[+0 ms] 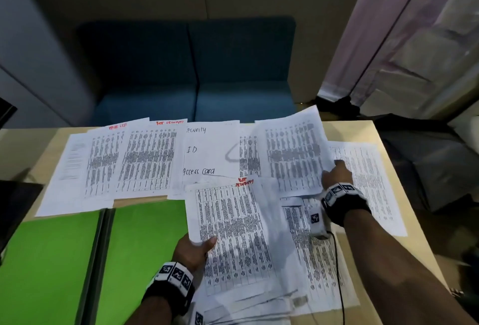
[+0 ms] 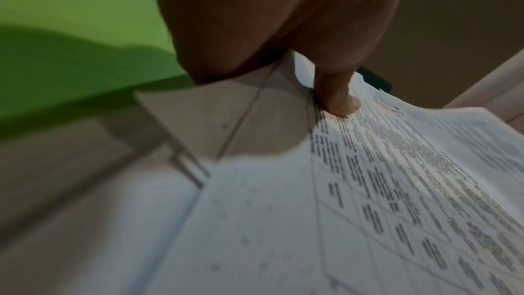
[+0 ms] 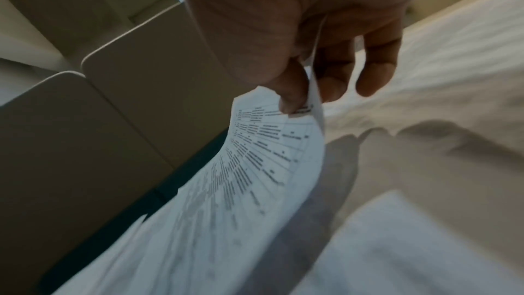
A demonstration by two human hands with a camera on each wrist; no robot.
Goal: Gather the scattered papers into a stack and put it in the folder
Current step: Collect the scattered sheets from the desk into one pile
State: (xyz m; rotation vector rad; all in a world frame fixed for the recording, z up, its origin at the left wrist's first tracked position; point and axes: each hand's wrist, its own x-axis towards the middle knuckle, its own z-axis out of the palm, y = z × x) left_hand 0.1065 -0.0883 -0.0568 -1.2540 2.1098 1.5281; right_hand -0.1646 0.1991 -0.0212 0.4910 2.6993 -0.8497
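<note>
Several printed sheets [image 1: 147, 161] lie spread over a light wooden table [image 1: 394, 132]. An open green folder [image 1: 59, 260] lies flat at the near left. My left hand [image 1: 193, 247] grips the left edge of a small stack of printed pages [image 1: 233, 231], thumb [image 2: 340, 102] on top. My right hand [image 1: 337, 173] pinches the edge of one printed sheet [image 1: 293, 153] and holds it raised off the table; in the right wrist view that sheet [image 3: 255, 165] curls under the thumb and fingers [image 3: 326, 84].
A blue sofa [image 1: 191, 73] stands behind the table. A pale curtain [image 1: 414, 26] hangs at the right. A dark bag [image 1: 425, 158] sits past the table's right edge. More sheets [image 1: 368, 182] lie under and right of the right hand.
</note>
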